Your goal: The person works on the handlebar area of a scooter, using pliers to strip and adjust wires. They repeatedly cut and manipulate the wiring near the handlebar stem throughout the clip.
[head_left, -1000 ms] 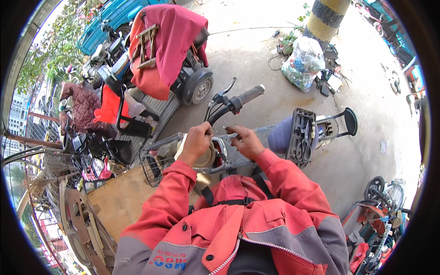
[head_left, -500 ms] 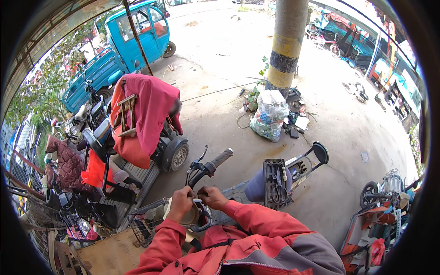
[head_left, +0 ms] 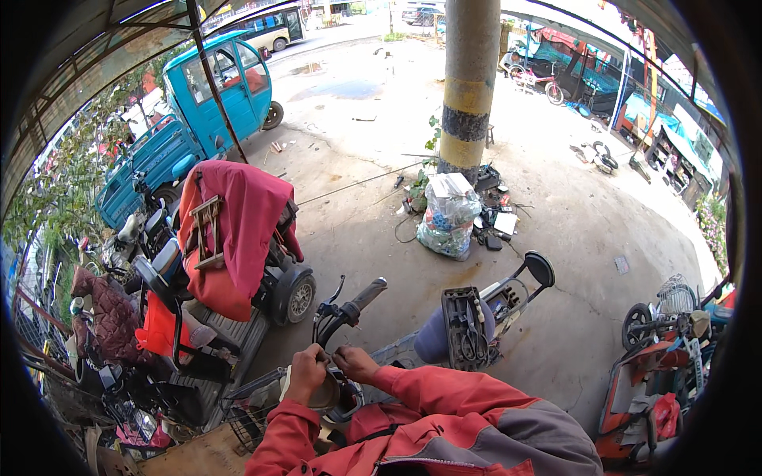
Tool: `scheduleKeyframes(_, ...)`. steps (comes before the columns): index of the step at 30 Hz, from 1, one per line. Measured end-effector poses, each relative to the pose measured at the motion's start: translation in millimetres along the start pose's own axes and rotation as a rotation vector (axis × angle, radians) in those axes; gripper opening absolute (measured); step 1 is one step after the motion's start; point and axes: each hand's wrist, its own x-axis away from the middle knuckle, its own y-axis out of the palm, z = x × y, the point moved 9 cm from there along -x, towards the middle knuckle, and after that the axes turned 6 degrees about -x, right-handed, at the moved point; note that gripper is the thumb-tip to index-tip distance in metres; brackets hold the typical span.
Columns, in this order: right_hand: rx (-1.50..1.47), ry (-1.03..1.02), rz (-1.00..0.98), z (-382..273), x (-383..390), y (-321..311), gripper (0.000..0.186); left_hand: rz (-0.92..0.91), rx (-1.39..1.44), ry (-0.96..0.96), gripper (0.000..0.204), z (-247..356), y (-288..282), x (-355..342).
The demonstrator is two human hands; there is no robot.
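Note:
My left hand point(head_left: 307, 373) and my right hand point(head_left: 355, 363) are close together over the front end of an electric scooter. The fingers of both are bent and pinched at nearly the same spot. Whatever they hold is too small or hidden to make out. Just beyond them rises the scooter's handlebar grip point(head_left: 369, 293), with a black brake lever point(head_left: 336, 289) beside it. Below my hands is a round, light-coloured part point(head_left: 324, 394), partly covered by my left hand. Farther right, an open black tray point(head_left: 468, 329) holding cables sits against a purple rounded part point(head_left: 432, 343).
A three-wheeler under a red cloth point(head_left: 246, 222) stands at left, with a blue cargo tricycle point(head_left: 214, 99) behind. Beside a striped pillar point(head_left: 468, 111) rests a bag of bottles point(head_left: 449, 218). An orange scooter point(head_left: 639, 381) stands at lower right. A wire basket point(head_left: 246, 416) is near my left forearm.
The view has tilted up slightly and shifted, so the surroundings sit a little lower and more to the left. My hands remain pinched together over the same part of the scooter.

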Motion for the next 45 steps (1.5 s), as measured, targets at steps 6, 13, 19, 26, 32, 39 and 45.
scheduleKeyframes(6,0.101,-0.049,-0.028,8,-4,7,0.034,0.002,0.016,0.019,0.012,-2,3,-1)
scheduleKeyframes(13,-0.209,-0.044,0.053,-17,9,-6,0.029,0.037,0.008,0.057,0.009,-1,0,-1)
scheduleKeyframes(19,-0.294,0.006,0.007,-17,10,-4,0.026,0.025,0.021,0.032,0.008,1,-1,0)
scheduleKeyframes(26,-0.290,0.008,0.007,-9,8,-1,0.024,0.032,0.019,0.032,0.007,8,-5,1)
scheduleKeyframes(32,-0.323,-0.045,0.013,-11,8,-1,0.022,0.021,0.005,0.029,0.007,8,-5,1)
scheduleKeyframes(39,-0.375,0.082,0.038,-3,8,-1,0.024,0.024,0.000,0.040,0.007,9,-4,0)
scheduleKeyframes(45,-0.396,0.150,0.077,1,8,-1,0.028,0.025,0.002,0.047,0.007,6,-2,0)
